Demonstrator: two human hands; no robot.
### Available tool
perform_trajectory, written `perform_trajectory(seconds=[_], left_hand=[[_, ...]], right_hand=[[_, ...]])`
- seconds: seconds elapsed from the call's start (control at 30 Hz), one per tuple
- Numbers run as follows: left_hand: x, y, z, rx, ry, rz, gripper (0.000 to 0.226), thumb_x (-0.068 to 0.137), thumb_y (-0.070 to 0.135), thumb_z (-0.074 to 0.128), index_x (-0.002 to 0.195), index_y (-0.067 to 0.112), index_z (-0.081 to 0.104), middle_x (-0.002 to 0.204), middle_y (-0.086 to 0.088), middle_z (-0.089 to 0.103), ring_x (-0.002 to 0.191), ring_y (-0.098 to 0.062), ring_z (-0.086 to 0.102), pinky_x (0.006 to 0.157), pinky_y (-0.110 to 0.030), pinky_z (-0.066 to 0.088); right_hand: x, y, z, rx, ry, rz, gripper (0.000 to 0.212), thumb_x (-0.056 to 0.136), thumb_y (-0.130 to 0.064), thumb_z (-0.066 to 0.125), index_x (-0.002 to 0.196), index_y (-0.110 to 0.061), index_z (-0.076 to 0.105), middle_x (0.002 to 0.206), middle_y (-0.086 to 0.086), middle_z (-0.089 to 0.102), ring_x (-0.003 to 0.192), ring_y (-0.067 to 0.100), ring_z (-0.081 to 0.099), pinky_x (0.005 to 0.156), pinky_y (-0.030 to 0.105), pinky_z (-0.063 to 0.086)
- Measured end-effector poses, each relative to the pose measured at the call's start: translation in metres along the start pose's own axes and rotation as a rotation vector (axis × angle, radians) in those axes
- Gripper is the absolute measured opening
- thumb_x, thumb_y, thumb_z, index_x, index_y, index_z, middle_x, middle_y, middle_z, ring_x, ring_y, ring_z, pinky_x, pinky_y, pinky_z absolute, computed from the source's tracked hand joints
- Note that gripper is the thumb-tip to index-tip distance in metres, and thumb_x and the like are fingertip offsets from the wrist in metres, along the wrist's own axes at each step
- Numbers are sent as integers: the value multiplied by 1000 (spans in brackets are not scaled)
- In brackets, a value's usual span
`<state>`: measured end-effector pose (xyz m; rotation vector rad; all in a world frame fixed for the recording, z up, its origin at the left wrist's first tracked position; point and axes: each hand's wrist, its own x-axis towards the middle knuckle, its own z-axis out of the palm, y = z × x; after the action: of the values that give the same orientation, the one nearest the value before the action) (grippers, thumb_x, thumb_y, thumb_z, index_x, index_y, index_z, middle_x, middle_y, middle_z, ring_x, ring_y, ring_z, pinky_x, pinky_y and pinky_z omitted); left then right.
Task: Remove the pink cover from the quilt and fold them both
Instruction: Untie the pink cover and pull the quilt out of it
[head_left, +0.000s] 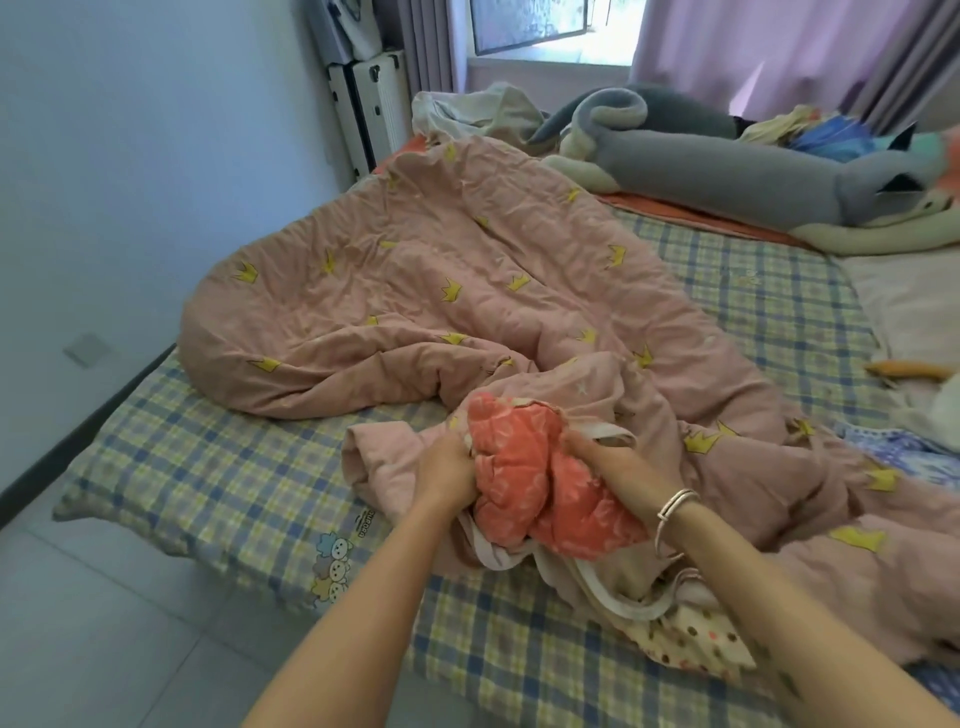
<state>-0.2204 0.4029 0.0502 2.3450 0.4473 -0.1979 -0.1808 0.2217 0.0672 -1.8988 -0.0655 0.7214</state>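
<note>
Bulging quilt between left fingers and right fingers

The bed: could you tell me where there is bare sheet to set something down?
Plaid sheet is bare at the near left corner, beside the pink cover, and right of the cover, in front of the grey plush toy. Crowded near right, where the left hand and right hand grip the orange quilt.
</note>
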Motion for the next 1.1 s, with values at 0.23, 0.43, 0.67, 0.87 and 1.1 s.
perform_trajectory(seconds=[0.23, 0.43, 0.67, 0.87, 1.1], left_hand=[[2, 26, -7, -450, -5, -106, 25, 95, 10, 47, 117, 1, 56, 109, -14, 63, 98, -25, 57, 86, -27, 44], [6, -16, -26, 433, 82, 114, 20, 87, 10, 52, 105, 8, 42, 109, -13, 54, 97, -34, 56, 70, -36, 37], [11, -52, -34, 574, -72, -64, 73, 82, 39, 56, 141, 12, 22, 141, -15, 27, 130, -32, 30, 103, -40, 30], [4, 18, 14, 119, -70, 424, 81, 64, 36, 59, 140, 17, 39, 145, 0, 36, 136, -16, 25, 100, -9, 15], [-2, 25, 16, -138, -127, 344, 63, 74, -2, 52, 134, 17, 43, 119, 8, 50, 113, -8, 45, 85, -3, 30]], right_hand=[[11, 5, 24, -703, 127, -252, 37, 67, -30, 69, 102, -20, 60, 108, 4, 66, 103, 25, 61, 86, 33, 50], [-2, -9, -34, -453, 811, -178, 44, 73, -20, 37, 99, 8, 59, 103, 33, 60, 97, 47, 55, 79, 44, 43], [-8, -19, -60, -470, 815, -155, 35, 81, -25, 47, 90, 6, 60, 95, 33, 61, 90, 47, 57, 69, 38, 39], [-5, -26, -13, -314, 361, -247, 13, 73, -12, 69, 78, -11, 57, 87, 13, 65, 85, 30, 61, 71, 31, 46], [-24, -30, -61, 39, -387, 150, 68, 65, -56, 69, 120, -20, 54, 120, 6, 64, 108, 19, 61, 94, 30, 47]])
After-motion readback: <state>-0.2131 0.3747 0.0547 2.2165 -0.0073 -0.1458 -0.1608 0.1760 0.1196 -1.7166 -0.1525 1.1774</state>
